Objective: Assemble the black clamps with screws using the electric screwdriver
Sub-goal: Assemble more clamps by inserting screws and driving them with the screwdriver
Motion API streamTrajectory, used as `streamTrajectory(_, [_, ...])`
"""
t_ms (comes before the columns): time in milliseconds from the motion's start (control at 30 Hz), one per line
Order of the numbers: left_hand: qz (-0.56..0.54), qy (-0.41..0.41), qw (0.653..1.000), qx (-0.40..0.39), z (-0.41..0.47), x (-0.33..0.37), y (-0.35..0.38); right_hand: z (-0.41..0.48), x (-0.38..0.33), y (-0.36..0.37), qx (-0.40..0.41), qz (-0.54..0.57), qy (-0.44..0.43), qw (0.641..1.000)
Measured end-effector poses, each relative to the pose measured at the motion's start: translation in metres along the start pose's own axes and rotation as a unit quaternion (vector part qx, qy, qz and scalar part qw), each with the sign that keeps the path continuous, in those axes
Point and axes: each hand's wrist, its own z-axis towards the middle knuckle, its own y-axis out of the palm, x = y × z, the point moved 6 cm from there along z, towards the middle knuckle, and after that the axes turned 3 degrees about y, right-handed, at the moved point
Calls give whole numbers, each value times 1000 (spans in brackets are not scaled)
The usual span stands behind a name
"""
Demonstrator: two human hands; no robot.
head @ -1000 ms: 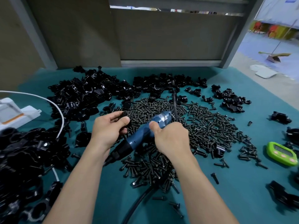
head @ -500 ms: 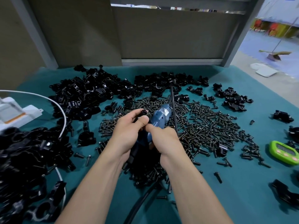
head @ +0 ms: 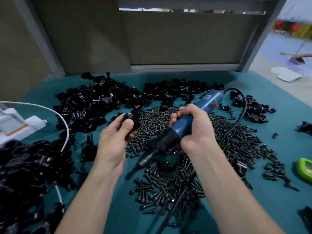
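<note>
Left hand (head: pixel 116 141) pinches black clamp (head: pixel 134 119); right hand (head: pixel 190 127) grips blue electric screwdriver (head: pixel 184 125), bit angled down-left. Teal table (head: pixel 273 146): loose black screws (head: pixel 168 183), clamp heaps (head: pixel 94 105). Grey partition (head: pixel 182 38) behind.

L hand (head: pixel 113 141), R hand (head: pixel 194 130) bare; both forearms bare to frame btm.

Hands part over the screw pile: the left hand (head: pixel 116 137) pulls a clamp (head: pixel 134 119) leftward as the right hand (head: pixel 194 130) swings the screwdriver (head: pixel 179 129) away.
</note>
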Motion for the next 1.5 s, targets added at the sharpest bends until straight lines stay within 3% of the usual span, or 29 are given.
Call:
streamTrajectory(200, [160, 33, 987, -6, 6, -15, 1, 41, -35, 7, -53, 133, -34, 989])
streamTrajectory(400, [236, 45, 970, -37, 5, -20, 10, 65, -41, 5, -56, 150, -86, 983])
streamTrajectory(1067, [231, 72, 970, 7, 6, -13, 11, 76, -38, 2, -53, 181, -93, 978])
streamTrajectory(1500, [250, 51, 967, -24, 4, -18, 12, 72, -39, 12, -94, 165, -109, 976])
